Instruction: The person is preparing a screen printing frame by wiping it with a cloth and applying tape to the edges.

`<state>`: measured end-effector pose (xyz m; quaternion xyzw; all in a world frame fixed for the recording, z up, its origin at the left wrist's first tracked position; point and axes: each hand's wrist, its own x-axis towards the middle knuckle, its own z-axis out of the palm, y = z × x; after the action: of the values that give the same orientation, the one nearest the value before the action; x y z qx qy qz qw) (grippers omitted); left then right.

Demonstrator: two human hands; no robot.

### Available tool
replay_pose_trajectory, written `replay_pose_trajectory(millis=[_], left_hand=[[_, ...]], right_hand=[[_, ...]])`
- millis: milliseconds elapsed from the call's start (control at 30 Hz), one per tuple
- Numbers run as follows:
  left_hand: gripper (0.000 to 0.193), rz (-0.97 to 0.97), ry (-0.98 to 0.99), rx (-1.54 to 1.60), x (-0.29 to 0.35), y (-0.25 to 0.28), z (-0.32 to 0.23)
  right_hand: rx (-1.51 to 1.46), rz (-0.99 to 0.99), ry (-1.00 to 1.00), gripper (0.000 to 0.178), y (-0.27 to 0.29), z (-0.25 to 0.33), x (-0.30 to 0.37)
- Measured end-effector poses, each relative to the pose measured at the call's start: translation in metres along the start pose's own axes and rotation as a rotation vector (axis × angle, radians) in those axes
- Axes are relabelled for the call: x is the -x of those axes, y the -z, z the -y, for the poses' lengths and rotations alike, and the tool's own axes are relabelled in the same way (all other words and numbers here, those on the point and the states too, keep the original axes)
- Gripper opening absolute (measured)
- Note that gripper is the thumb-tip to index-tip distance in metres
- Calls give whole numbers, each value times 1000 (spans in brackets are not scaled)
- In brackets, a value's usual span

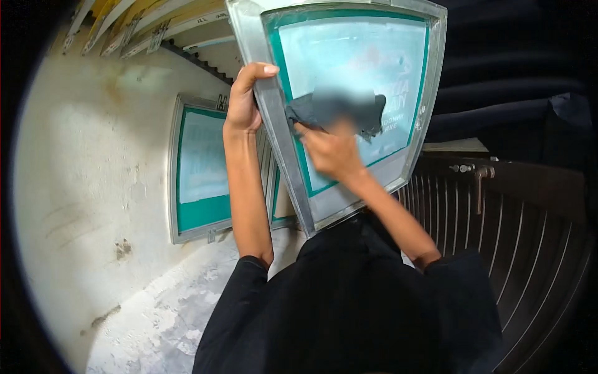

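A silk-screen frame (367,177) with a metal rim is held up and tilted before me, its pale mesh bordered in green. Around its left bar my left hand (246,100) is closed, with the thumb on the front face. My right hand (333,149) grips a dark cloth (305,111) that lies against the mesh, left of centre. Part of the cloth and fingers is blurred. Faint lettering shows on the mesh to the right of the cloth.
Another green-bordered screen (202,218) leans on the stained wall (99,162) at left. Several frames (137,25) hang above it. At right stands a dark slatted gate (523,193) with a metal bolt (479,181); dark fabric (504,128) is above it. The floor (168,311) is patchy white.
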<state>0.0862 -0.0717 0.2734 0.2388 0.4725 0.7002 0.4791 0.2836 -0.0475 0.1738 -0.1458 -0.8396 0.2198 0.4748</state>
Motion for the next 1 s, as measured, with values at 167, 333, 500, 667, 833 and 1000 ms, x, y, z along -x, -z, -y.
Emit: replay_pose_trajectory(millis=[167,333,500,667,833,1000], left_hand=[[14,-39,-7,-12,1,-19,-2],[13,63,68,-72,-5,-31,-10],[16,11,35,-30,4,-31,-3],[14,-16,38,1,11,-30,9],[16,44,48,-61,-7,-48,-15],[18,46,19,-43,-2,-29,15]], right_hand=[[261,95,43,26,17,4,-30],[327,-116,-264,38,24,-19,-60],[431,652,-434,33,58,-20,-55],[93,140,63,20,49,9,20],[231,37,-361,21,32,-2,25],[199,490,-220,28,57,-10,62]])
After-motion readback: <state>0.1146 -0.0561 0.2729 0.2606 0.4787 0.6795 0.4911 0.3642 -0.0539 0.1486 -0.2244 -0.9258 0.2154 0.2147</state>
